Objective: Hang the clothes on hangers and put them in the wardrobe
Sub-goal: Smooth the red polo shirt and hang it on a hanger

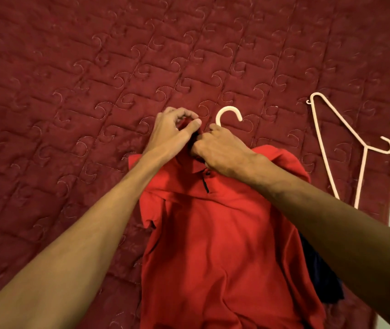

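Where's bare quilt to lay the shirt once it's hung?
Free: the quilt left of the shirt, and all beyond the hook. Crowded: the right, where the spare hanger and a dark garment lie by the bed edge.

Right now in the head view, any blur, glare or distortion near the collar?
Head view: dim light, no glare; left hand and right hand on the red polo shirt slightly soft; quilt seams bow toward the edges; right forearm in shadow, dark garment beneath murky.
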